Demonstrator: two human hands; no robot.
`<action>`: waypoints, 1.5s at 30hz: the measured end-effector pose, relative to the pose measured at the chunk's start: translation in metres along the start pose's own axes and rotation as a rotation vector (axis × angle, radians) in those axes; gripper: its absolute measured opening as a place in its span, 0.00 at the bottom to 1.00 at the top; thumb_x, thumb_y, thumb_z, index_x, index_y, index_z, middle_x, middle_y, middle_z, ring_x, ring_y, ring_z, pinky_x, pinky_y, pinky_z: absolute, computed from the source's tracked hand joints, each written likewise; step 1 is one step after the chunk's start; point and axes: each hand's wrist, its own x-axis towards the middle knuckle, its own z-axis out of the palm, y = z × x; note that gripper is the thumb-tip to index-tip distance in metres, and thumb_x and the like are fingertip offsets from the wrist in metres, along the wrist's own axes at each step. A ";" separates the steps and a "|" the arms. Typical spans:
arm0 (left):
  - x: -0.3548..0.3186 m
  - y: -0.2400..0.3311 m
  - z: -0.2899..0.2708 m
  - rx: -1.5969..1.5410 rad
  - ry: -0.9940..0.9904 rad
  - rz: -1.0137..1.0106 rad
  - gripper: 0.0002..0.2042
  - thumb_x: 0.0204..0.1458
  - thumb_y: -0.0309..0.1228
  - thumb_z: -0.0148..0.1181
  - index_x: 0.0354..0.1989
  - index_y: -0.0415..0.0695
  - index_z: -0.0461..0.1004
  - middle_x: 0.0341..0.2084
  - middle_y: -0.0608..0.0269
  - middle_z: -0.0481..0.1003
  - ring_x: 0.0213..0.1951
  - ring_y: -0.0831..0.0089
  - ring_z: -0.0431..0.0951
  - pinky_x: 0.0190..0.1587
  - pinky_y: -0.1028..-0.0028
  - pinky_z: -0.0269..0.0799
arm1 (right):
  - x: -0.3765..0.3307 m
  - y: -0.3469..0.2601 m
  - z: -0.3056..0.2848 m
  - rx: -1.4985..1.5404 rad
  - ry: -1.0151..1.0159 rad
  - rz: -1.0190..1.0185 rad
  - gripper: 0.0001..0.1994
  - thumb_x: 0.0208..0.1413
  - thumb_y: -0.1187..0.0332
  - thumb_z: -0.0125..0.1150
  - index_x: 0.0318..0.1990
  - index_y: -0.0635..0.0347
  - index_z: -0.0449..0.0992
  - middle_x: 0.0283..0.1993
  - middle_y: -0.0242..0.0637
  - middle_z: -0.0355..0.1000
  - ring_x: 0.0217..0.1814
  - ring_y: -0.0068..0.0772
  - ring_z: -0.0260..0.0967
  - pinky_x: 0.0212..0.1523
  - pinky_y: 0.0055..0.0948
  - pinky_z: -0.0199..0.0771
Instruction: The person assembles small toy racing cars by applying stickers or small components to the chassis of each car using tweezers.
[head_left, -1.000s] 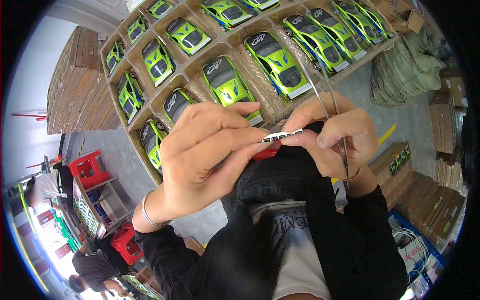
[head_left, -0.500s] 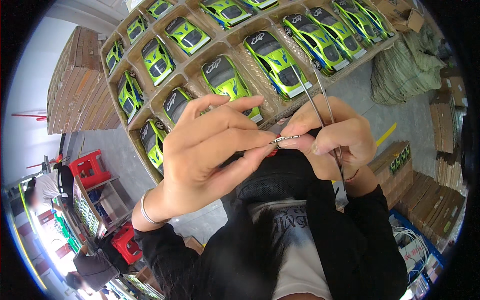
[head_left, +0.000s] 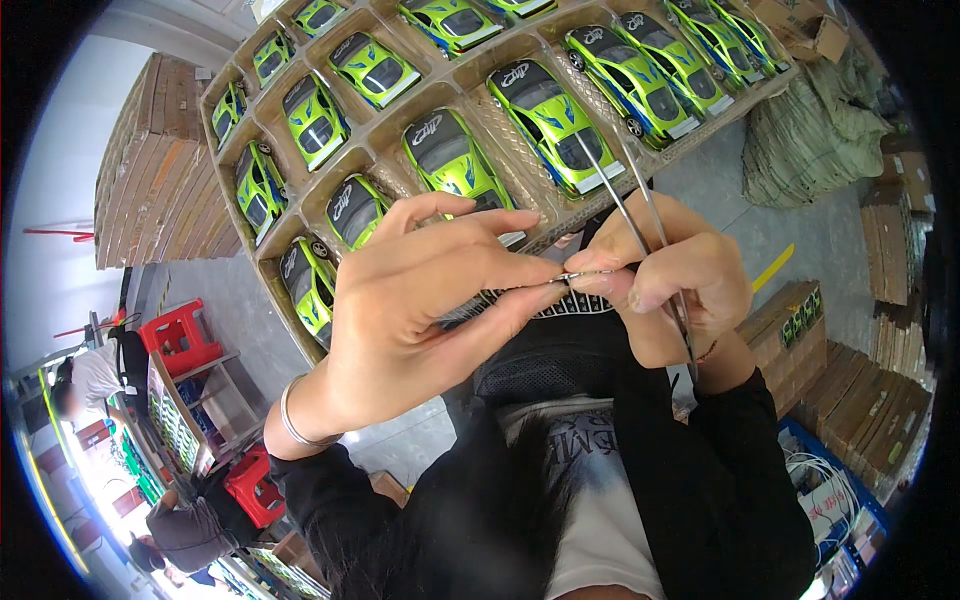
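My left hand [head_left: 430, 300] is closed in a pinch, thumb against forefinger, on a thin black-and-white patterned sheet [head_left: 575, 304] that looks like a sticker sheet. Its edge shows between the fingertips and part of its face below them; the rest is hidden. The thumb and forefinger of my right hand [head_left: 680, 280] pinch the same edge, close beside the left fingertips. Metal tweezers [head_left: 613, 189] are held in that right hand too, their prongs apart and pointing up and left over a green toy car [head_left: 555, 125] in the tray.
Beyond my hands lies a large brown compartment tray [head_left: 385, 165] with several green toy cars. Cardboard stacks [head_left: 165, 165] stand left, more cartons [head_left: 865, 410] right, near a greenish sack [head_left: 810, 140]. Red stools [head_left: 180, 335] and other people [head_left: 195, 535] are at the lower left.
The sheet has tilted so more of its patterned face shows below my fingers. My left fingertips have shifted slightly right. The tweezers have moved a little down in my right hand.
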 end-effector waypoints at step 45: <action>-0.023 -0.007 -0.017 -0.055 0.140 -0.199 0.09 0.39 0.20 0.71 0.31 0.36 0.81 0.31 0.52 0.82 0.33 0.66 0.80 0.41 0.71 0.71 | 0.014 0.003 -0.003 -0.330 -0.065 -0.089 0.15 0.44 0.82 0.69 0.32 0.58 0.66 0.34 0.45 0.77 0.37 0.40 0.73 0.37 0.32 0.72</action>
